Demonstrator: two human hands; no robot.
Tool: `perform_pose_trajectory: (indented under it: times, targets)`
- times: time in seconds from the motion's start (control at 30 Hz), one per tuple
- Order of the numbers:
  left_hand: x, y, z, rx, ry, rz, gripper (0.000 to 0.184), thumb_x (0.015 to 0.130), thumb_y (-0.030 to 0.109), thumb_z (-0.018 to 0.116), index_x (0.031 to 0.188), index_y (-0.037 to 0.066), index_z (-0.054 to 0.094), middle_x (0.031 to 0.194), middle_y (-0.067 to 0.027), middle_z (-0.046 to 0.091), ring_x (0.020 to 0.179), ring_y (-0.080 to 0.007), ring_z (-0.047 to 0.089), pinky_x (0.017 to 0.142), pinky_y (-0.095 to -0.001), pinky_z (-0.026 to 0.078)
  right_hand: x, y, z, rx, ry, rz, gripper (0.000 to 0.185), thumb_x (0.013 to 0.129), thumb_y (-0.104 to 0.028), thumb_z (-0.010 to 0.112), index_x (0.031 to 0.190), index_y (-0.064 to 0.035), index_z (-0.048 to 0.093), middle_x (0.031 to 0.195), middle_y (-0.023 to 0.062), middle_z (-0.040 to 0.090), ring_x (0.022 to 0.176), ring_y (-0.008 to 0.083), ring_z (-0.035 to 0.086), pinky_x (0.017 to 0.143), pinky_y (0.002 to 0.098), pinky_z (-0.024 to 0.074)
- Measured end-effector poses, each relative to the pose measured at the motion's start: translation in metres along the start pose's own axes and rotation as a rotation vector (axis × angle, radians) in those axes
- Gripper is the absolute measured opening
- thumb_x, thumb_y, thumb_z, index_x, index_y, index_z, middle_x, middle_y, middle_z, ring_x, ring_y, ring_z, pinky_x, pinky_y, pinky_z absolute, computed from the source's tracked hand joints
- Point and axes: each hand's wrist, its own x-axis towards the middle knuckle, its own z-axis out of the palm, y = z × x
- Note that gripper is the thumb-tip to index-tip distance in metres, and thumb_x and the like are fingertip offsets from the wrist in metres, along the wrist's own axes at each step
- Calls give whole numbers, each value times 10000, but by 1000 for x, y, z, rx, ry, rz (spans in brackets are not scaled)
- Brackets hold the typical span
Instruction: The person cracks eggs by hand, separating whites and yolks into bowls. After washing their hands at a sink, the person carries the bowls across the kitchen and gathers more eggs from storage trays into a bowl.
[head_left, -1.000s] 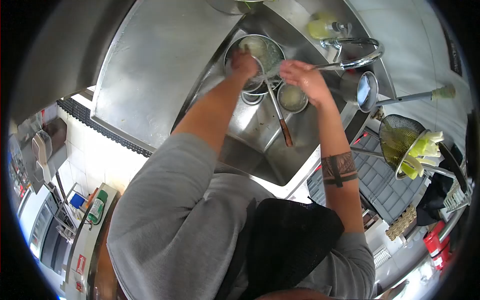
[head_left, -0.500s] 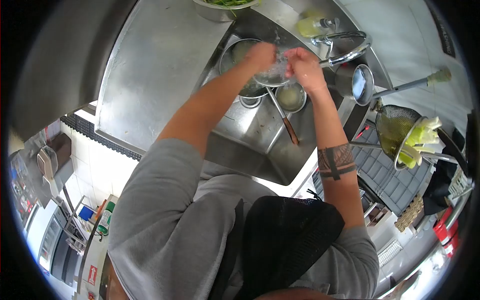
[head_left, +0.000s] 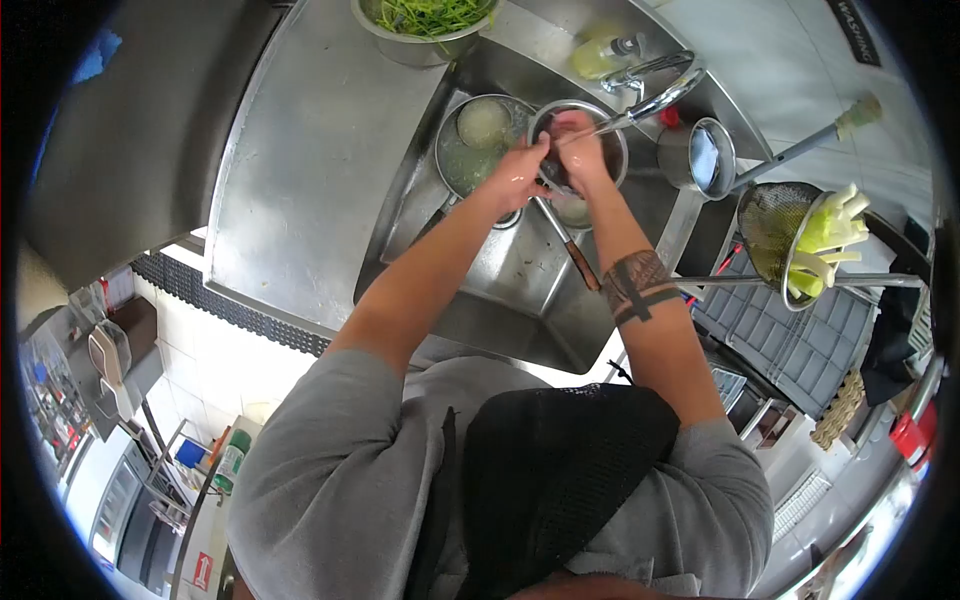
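Observation:
Over the sink (head_left: 520, 262), a round metal bowl (head_left: 622, 158) is tilted beneath the tap, its inside turned towards me. My left hand (head_left: 518, 180) is closed on the bowl's near left rim, thumb uppermost. Inside the bowl is my right hand (head_left: 582, 155), fingers curled and partly behind the tap spout (head_left: 665, 100); whether they hold anything is hidden. Left of the bowl, a pan (head_left: 462, 170) contains cloudy water and a pale round shape. A wooden-handled utensil (head_left: 580, 265) leans below my hands, its head hidden. A smaller bowl (head_left: 573, 210) shows partly underneath.
A metal basin (head_left: 420, 45) of green stalks stands on the steel counter (head_left: 310, 150). Behind the tap is a yellow soap bottle (head_left: 597, 57). To the right are a metal pot (head_left: 705, 160) and a mesh strainer (head_left: 775, 225) with pale green vegetable pieces.
My hands have come closer together, and the metal bowl is now tilted between them. The splashing and motion blur around my hands have lessened. The head view has shifted slightly.

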Motion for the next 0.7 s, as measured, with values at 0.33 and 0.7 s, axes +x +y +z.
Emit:
perform_pose_trajectory:
  times: [0.33,0.7]
  targets:
    - [12,27,-26,221,-115,-125,565,1094,476,443,1509,94,404,1380,-166,570,1156,-352,663,824,-557,634,-16,-60,2,64,-390,50,386,907,-235,561,1188,-25,722,1109,240,730,1042,410,709,919,462,554]
    - [23,23,-40,408,85,42,527,1057,407,543,1435,47,467,1317,-187,625,1138,-377,670,825,-551,611,-22,-64,-34,-893,-774,-226,296,897,-185,571,1102,-39,729,1050,222,727,895,353,725,861,454,567]
